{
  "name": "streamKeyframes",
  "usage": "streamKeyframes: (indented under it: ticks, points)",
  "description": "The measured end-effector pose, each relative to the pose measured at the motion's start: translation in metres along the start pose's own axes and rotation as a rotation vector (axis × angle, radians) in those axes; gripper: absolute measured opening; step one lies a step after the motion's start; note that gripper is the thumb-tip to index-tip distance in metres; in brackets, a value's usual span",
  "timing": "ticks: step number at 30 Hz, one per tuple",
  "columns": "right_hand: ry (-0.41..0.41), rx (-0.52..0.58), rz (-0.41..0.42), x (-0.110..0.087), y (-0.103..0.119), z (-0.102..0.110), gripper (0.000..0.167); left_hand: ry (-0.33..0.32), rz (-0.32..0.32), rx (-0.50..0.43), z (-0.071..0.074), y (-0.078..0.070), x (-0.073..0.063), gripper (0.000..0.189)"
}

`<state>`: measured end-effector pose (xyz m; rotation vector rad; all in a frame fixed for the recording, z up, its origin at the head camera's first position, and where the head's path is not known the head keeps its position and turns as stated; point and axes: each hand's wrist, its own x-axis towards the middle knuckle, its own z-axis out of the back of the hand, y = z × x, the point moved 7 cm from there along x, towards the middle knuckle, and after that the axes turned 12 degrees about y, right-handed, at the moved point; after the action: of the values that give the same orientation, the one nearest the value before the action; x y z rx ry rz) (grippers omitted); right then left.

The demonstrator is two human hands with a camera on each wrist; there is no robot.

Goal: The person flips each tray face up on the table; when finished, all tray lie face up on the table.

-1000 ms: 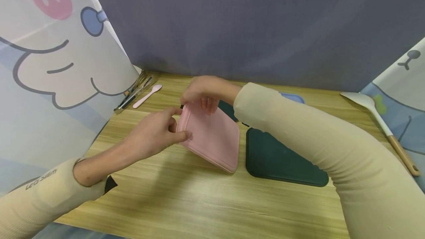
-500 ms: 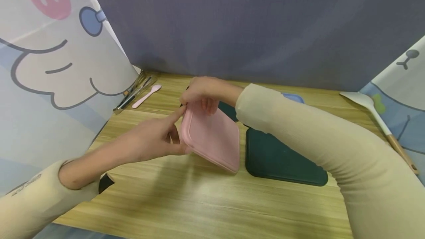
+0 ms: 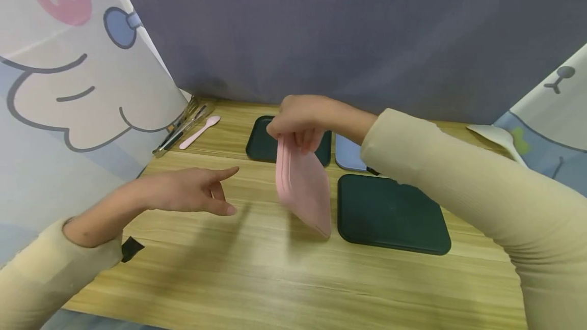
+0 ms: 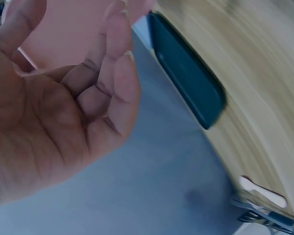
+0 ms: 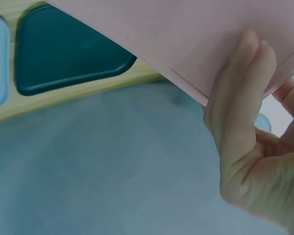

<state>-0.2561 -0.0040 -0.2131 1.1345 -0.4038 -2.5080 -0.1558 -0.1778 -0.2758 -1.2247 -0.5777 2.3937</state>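
My right hand point(image 3: 300, 118) grips the top edge of a pink rectangular tray point(image 3: 304, 192), which hangs tilted over the table. The tray's left edge looks layered, so I cannot tell whether it is one piece or more. In the right wrist view, straight fingers point(image 5: 240, 93) lie along its pink face point(image 5: 186, 34). My left hand point(image 3: 188, 190) is apart from it, to the left, with thumb and index finger extended and nothing held. In the left wrist view the palm point(image 4: 44, 122) shows, the other fingers loosely bent.
A large dark green tray point(image 3: 390, 213) lies right of the pink one. Behind are a smaller dark green tray point(image 3: 261, 141) and a blue tray point(image 3: 348, 152). A pink spoon point(image 3: 200, 134) and metal utensils point(image 3: 181, 129) lie back left; a white-headed utensil point(image 3: 497, 136) is far right.
My left hand has let go of the pink tray and drawn back left. My right hand has shifted slightly right with the tray, uncovering the small green tray behind.
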Motion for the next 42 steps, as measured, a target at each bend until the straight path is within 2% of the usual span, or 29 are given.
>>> streamKeyframes:
  ticks: [6, 13, 20, 22, 26, 30, 33, 37, 42]
  points:
    - [0.009, 0.109, 0.02, -0.017, -0.027, 0.01, 0.028, -0.004, 0.03, -0.08, 0.005, 0.022, 0.003, 0.098]
    - [-0.01, 0.221, 0.082, -0.035, -0.08, 0.015, 0.064, 0.01, 0.044, -0.161, 0.001, 0.037, 0.008, 0.092]
    - [-0.008, 0.463, 0.146, -0.04, -0.127, 0.01, 0.068, 0.012, 0.04, -0.205, -0.011, 0.052, 0.027, 0.088]
    - [0.002, 0.524, 0.173, -0.038, -0.133, 0.008, 0.069, 0.003, 0.014, -0.223, -0.014, 0.056, 0.034, 0.087]
    - [0.027, 0.623, 0.22, -0.032, -0.141, 0.002, 0.071, -0.031, -0.068, -0.315, -0.019, 0.062, 0.049, 0.088]
    - [0.035, 0.692, 0.252, -0.026, -0.144, -0.004, 0.073, -0.027, -0.122, -0.425, -0.025, 0.068, 0.06, 0.087]
    - [0.03, 0.723, 0.27, -0.024, -0.145, -0.005, 0.074, -0.006, -0.168, -0.508, -0.029, 0.07, 0.066, 0.085]
    - [0.013, 0.749, 0.278, -0.021, -0.147, -0.006, 0.075, 0.009, -0.267, -0.619, -0.03, 0.067, 0.071, 0.083]
    - [0.001, 0.768, 0.285, -0.018, -0.15, -0.007, 0.076, -0.012, -0.357, -0.673, -0.026, 0.064, 0.071, 0.084]
